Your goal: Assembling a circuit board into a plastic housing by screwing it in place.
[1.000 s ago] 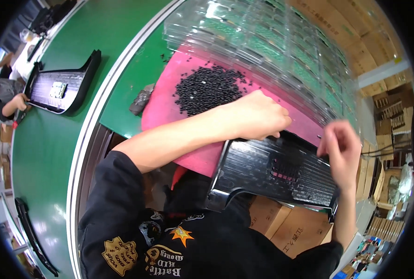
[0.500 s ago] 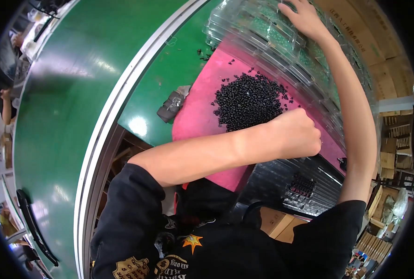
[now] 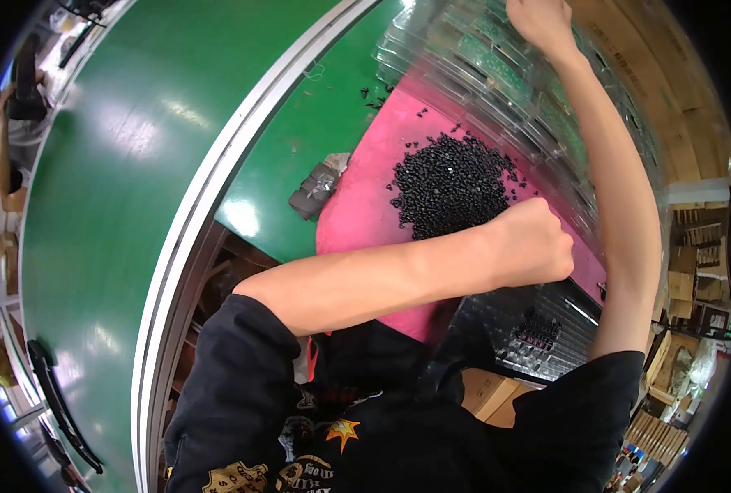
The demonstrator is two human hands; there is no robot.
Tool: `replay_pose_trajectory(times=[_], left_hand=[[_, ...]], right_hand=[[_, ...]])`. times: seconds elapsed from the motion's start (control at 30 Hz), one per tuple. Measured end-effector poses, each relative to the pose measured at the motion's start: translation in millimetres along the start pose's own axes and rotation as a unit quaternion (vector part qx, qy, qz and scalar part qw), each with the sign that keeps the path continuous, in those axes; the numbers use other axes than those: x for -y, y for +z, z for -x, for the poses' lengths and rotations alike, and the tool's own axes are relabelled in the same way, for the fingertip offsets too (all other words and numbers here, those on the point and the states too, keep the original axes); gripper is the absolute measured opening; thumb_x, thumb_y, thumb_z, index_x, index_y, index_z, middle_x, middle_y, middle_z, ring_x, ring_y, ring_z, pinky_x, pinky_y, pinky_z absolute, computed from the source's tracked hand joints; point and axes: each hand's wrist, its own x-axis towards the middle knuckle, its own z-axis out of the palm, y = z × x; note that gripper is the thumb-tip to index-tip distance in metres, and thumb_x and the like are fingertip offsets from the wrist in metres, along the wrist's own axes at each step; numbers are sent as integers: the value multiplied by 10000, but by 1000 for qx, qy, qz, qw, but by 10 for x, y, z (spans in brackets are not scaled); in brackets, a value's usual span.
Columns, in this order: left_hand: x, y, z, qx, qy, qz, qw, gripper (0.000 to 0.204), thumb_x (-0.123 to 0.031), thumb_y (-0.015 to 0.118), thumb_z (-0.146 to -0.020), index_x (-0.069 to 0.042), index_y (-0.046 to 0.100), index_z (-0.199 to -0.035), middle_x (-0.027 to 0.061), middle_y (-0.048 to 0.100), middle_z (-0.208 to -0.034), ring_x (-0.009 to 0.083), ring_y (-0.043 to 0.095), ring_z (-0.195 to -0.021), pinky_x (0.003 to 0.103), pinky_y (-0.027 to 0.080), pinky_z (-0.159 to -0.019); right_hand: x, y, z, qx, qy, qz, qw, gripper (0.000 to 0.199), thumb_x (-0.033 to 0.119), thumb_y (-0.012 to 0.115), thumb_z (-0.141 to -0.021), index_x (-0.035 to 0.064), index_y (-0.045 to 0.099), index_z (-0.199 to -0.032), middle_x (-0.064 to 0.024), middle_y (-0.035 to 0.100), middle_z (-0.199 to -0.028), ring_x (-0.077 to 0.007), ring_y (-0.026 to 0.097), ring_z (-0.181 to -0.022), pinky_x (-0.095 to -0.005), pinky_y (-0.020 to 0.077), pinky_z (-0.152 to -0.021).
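1. Head view: the black ribbed panel (image 3: pixel 569 317) is at the near right side of the pink mat (image 3: pixel 361 205).
2. The left hand (image 3: pixel 531 243), over that side of the mat, has fingers bent under; I cannot tell what it holds, or how tightly it is closed.
3. Small black pieces (image 3: pixel 447 185) are heaped on the mat.
4. The right hand (image 3: pixel 541 23), beyond the mat, is at the clear trays (image 3: pixel 497 62); its opening and hold I cannot tell.

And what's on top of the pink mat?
On the pink mat lies a loose heap of small black parts; the left hand and forearm hide whatever is beneath them.
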Motion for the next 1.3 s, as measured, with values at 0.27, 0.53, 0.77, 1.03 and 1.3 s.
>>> replay_pose_trajectory(times=[0.27,0.53,0.77,1.03,1.3], left_hand=[[46,-207,-78,94,-22,29,995,146,-228,721,-778,-86,684,-774,38,685,-795,218,695,-833,355,558,-627],[22,-663,-293,-141,-47,92,985,817,-205,867,-683,-32,482,-1382,167,596,-1250,337,591,-1094,409,489,-910],[-215,-430,-322,-34,39,140,989,574,-158,875,-653,-6,673,-1169,118,663,-1164,279,649,-1028,353,541,-848],[-213,-407,-329,-95,32,127,987,493,-252,923,-644,-18,717,-1026,95,705,-996,191,687,-825,279,560,-662],[-352,-355,-303,-60,21,194,979,518,-262,938,-627,-11,716,-1022,82,702,-978,163,684,-785,262,571,-641]], right_hand=[[-139,-1561,879,-196,75,-352,912,207,130,604,-965,-24,722,-1037,-61,722,-925,-116,645,-904,-240,488,-827],[-155,-2466,2387,76,143,-390,906,188,116,618,-934,-22,739,-973,-32,715,-875,-53,611,-802,-202,465,-710],[-44,-2377,2939,114,190,-463,858,186,85,613,-906,-59,722,-950,-29,685,-761,-23,565,-655,-205,473,-557],[-305,-2603,3311,56,24,-260,964,449,56,778,-757,2,640,-1180,-104,661,-1200,-238,622,-1146,-351,480,-987],[-321,-2562,3676,42,63,-278,958,428,134,852,-714,4,676,-1081,-124,692,-1154,-275,665,-1053,-347,520,-919]])
